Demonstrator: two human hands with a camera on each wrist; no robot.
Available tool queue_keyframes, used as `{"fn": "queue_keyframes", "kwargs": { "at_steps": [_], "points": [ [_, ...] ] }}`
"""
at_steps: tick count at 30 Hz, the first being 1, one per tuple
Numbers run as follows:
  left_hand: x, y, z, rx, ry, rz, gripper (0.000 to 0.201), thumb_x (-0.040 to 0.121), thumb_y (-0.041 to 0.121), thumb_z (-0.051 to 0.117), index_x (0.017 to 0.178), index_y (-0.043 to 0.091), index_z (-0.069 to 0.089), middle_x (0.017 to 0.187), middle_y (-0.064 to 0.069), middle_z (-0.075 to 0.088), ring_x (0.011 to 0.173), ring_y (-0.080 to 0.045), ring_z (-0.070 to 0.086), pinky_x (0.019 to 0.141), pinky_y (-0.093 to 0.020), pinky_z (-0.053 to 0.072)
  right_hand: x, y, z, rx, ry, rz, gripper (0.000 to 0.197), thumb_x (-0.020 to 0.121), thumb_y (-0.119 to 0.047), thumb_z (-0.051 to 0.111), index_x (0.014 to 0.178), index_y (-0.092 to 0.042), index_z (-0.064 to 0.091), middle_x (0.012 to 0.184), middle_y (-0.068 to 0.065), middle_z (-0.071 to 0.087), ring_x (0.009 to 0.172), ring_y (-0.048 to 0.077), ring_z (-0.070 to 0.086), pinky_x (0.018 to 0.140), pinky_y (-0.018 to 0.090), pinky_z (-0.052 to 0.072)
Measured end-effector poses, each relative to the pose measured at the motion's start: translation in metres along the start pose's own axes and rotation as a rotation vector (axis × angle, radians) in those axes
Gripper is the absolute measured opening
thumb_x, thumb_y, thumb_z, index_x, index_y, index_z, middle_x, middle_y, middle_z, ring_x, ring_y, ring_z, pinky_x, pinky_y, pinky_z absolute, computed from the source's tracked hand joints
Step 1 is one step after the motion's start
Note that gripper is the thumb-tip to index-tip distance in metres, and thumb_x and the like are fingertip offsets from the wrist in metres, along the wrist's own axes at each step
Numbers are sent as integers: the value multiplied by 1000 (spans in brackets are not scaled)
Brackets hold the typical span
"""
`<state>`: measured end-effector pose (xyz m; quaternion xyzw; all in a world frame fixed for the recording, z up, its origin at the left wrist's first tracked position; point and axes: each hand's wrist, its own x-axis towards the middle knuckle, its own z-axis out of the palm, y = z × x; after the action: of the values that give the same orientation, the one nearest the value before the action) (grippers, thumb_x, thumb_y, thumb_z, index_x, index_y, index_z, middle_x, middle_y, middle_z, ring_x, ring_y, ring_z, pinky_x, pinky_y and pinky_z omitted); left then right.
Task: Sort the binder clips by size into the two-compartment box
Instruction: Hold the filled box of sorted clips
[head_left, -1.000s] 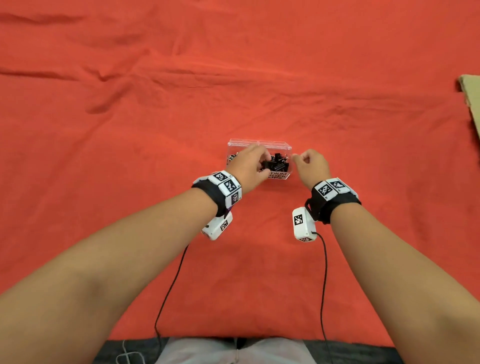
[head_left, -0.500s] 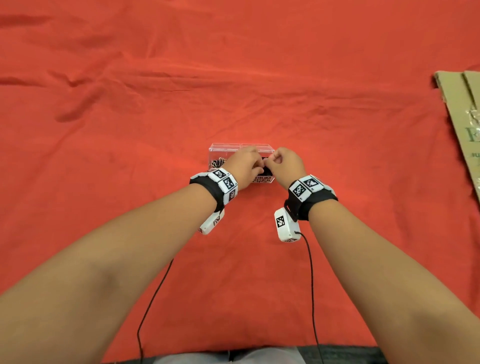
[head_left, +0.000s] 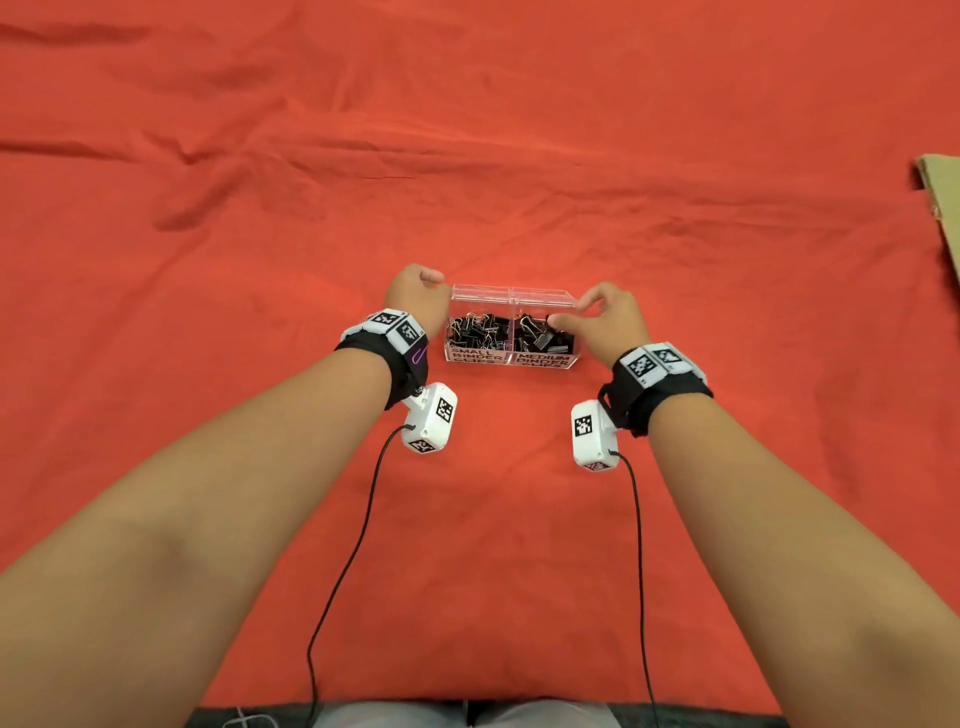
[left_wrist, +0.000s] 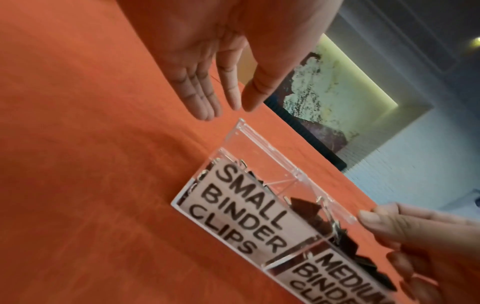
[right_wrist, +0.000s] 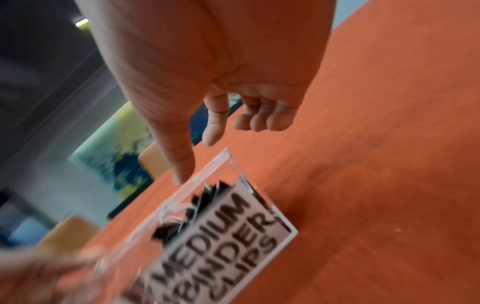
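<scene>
Two hands (head_left: 415, 299) (head_left: 608, 322) flank one box (head_left: 511, 358) with two compartments.

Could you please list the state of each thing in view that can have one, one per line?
Clear two-compartment box: upright on the cloth, lid open, tilted back.
Small binder clips: piled in the left compartment.
Medium binder clips: piled in the right compartment.
Left hand: open, beside the box's left end.
Right hand: open, fingers loosely curled at the right end.

Open red cloth (head_left: 467, 130) all round clear box (head_left: 511, 358); left hand (head_left: 418, 296), right hand (head_left: 610, 322) flanking its ends; cardboard (head_left: 943, 197) far right.
</scene>
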<state>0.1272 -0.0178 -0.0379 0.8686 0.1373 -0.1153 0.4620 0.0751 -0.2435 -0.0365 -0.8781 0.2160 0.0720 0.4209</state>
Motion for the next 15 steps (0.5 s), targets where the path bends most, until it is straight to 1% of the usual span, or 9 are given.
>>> {"fn": "queue_keyframes", "kwargs": {
  "at_steps": [2, 4, 5, 6, 8, 10, 11, 13, 15],
  "points": [
    [3, 2, 2, -15, -61, -60, 19, 91, 18, 52, 107, 14, 61, 93, 1, 59, 69, -13, 54, 59, -22, 41, 7, 0, 0, 48, 33, 53, 28, 74, -45, 71, 77, -24, 53, 106, 9, 60, 89, 21, 57, 76, 30, 41],
    [4, 7, 5, -28, -114, -106, 12, 92, 19, 50, 85, 17, 59, 74, 1, 54, 64, -17, 50, 61, -25, 39, 11, 0, 3, -20, -29, 90, 35, 86, -46, 58, 71, -15, 54, 88, 9, 63, 81, 23, 57, 72, 28, 40],
    [3, 10, 5, -32, -136, -125, 18, 92, 19, 49, 75, 17, 54, 67, 0, 49, 62, -21, 46, 61, -27, 37, 11, -2, 5, -49, -83, 108, 41, 90, -47, 51, 67, -12, 52, 78, 10, 59, 75, 23, 54, 68, 28, 37],
    [3, 13, 7, -40, -150, -139, 22, 93, 19, 48, 71, 16, 51, 65, -1, 46, 65, -23, 44, 62, -28, 36, 10, -3, 6, -58, -123, 121, 45, 93, -47, 46, 65, -12, 50, 73, 10, 54, 72, 23, 50, 66, 28, 34],
    [2, 18, 7, -78, -171, -148, 20, 95, 18, 45, 83, 13, 60, 76, -4, 54, 75, -24, 49, 66, -30, 40, 9, -4, 8, -17, -166, 122, 43, 96, -44, 40, 69, -13, 53, 78, 9, 53, 75, 22, 47, 69, 29, 34],
    [2, 20, 7, -153, -152, -156, 23, 97, 19, 42, 107, 10, 61, 95, -7, 60, 80, -26, 55, 71, -32, 46, 8, -5, 7, 57, -152, 88, 35, 97, -38, 40, 98, -13, 64, 92, 7, 58, 83, 21, 51, 78, 31, 40],
    [1, 20, 6, -197, -140, -161, 21, 97, 19, 40, 105, 13, 59, 97, -7, 58, 78, -25, 54, 71, -32, 46, 6, -5, 5, 104, -133, 80, 33, 97, -35, 40, 110, -15, 63, 97, 5, 60, 85, 19, 52, 81, 32, 42],
    [1, 19, 5, -297, -108, -172, 16, 98, 21, 38, 94, 17, 53, 93, -5, 57, 72, -22, 48, 68, -32, 42, 3, -3, 4, 219, -100, 67, 32, 96, -34, 40, 117, -21, 61, 103, 1, 61, 83, 15, 52, 83, 33, 46],
    [-2, 16, 2, -379, -86, -198, 19, 99, 20, 36, 108, 18, 53, 95, 1, 65, 65, -13, 48, 61, -30, 45, -3, -3, 2, 308, -90, 49, 34, 98, -34, 36, 119, -25, 61, 101, -3, 59, 76, 10, 50, 71, 26, 50]
  ]
}}
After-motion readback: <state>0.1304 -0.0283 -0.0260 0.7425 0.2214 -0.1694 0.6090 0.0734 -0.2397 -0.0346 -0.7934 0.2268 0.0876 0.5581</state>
